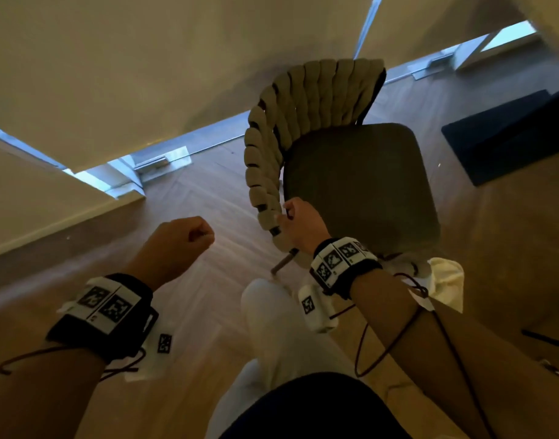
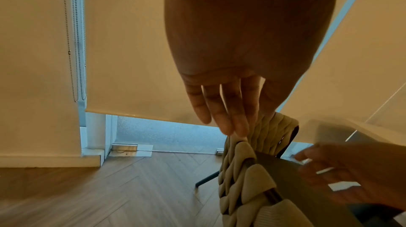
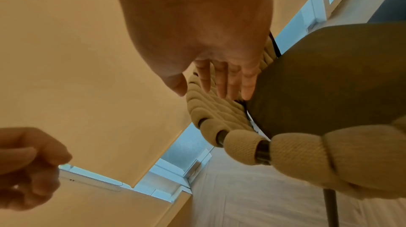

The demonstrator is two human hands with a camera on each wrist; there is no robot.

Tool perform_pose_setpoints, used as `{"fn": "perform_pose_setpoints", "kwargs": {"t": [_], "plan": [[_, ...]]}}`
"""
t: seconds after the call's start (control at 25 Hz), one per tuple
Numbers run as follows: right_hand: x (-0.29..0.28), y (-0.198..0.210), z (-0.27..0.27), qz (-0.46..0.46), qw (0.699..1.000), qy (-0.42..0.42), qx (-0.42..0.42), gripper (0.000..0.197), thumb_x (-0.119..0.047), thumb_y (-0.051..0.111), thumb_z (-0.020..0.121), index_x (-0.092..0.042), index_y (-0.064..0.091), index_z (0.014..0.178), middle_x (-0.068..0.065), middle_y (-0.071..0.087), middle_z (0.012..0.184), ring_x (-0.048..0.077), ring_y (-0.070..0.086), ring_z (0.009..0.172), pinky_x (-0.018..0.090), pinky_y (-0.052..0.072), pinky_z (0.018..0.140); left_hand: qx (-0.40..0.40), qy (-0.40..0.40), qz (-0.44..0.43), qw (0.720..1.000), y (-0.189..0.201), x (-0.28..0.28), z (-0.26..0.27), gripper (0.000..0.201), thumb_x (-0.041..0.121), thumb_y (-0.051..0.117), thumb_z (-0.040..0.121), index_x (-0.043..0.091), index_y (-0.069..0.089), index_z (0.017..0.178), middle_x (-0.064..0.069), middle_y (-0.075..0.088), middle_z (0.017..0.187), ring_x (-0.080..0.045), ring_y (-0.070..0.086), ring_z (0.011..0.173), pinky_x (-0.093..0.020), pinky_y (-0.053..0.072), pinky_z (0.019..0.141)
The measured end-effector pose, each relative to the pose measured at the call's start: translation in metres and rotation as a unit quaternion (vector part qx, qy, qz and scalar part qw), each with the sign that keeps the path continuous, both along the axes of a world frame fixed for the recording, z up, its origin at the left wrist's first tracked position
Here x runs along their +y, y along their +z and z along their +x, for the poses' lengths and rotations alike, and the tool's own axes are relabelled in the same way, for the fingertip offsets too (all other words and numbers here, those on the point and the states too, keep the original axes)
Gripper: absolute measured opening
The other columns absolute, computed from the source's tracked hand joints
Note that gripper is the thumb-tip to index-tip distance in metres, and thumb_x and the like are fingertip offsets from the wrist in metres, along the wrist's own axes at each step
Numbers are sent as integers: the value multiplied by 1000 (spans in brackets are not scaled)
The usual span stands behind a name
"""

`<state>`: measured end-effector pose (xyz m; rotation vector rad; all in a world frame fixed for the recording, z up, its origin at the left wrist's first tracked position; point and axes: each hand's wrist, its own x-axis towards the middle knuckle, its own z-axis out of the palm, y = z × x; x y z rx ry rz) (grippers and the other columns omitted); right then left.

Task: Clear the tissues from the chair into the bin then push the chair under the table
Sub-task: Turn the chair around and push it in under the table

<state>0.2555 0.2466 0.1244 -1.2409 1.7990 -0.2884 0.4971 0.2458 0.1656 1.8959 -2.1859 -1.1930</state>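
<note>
The chair has a woven beige rope backrest (image 1: pixel 291 122) and a dark seat (image 1: pixel 360 182), which is bare; I see no tissues and no bin. My right hand (image 1: pixel 292 217) holds the near end of the backrest, thumb on the outer side and fingers curled on the inner side. In the right wrist view those fingers (image 3: pixel 226 81) lie against the ropes (image 3: pixel 211 109). My left hand (image 1: pixel 189 236) hovers left of the chair, curled into a fist and holding nothing. Its fingers (image 2: pixel 219 109) are apart from the backrest (image 2: pixel 241 170) in the left wrist view.
Herringbone wood floor (image 1: pixel 202 191) lies left of the chair, bounded by a low wall (image 1: pixel 50 201) and windows with drawn blinds (image 1: pixel 129 74). At the right, a tan surface (image 1: pixel 525 248) bears a dark mat (image 1: pixel 506 137). My white-trousered leg (image 1: pixel 272 318) is just below the chair.
</note>
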Motion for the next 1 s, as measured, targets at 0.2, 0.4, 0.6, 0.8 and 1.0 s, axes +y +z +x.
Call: {"fn": "perform_pose_setpoints", "kwargs": {"t": [0.2,0.4,0.6,0.8,1.0], "plan": [[-46,-35,38,27,998,-48,-16,44,-30,48,94,-8,47,132,18,51,137,33,50,122,39,39,100,36,20,7,999,-31,-79,-6,12,22,59,88,15,66,82,-2,71,81,-20,63,79,-35,48,77],[-88,-79,60,103,988,-116,-11,54,-43,38,94,-4,45,131,20,52,131,38,49,119,45,41,100,-18,-94,33,995,-70,-184,-15,14,20,55,88,13,61,77,-6,70,85,-26,64,83,-35,49,75],[-107,-97,74,137,980,-128,60,83,-65,5,86,-9,47,130,20,57,123,33,56,108,44,43,95,-54,-314,-36,947,-79,-246,-34,34,31,57,89,18,57,120,-9,53,128,-29,48,119,-42,44,96],[-110,-80,91,138,955,-223,137,62,-65,30,87,-20,50,125,9,59,125,32,54,116,47,39,101,-129,-616,-132,766,-94,-297,-63,75,53,50,90,21,19,151,-12,10,161,-34,5,147,-50,7,119],[-102,-74,132,136,889,-360,248,69,-67,32,84,-15,51,126,16,56,127,38,47,122,54,26,109,-103,-745,-212,625,-113,-334,-91,66,55,46,90,22,31,146,-10,35,152,-34,22,143,-55,11,117]]}}
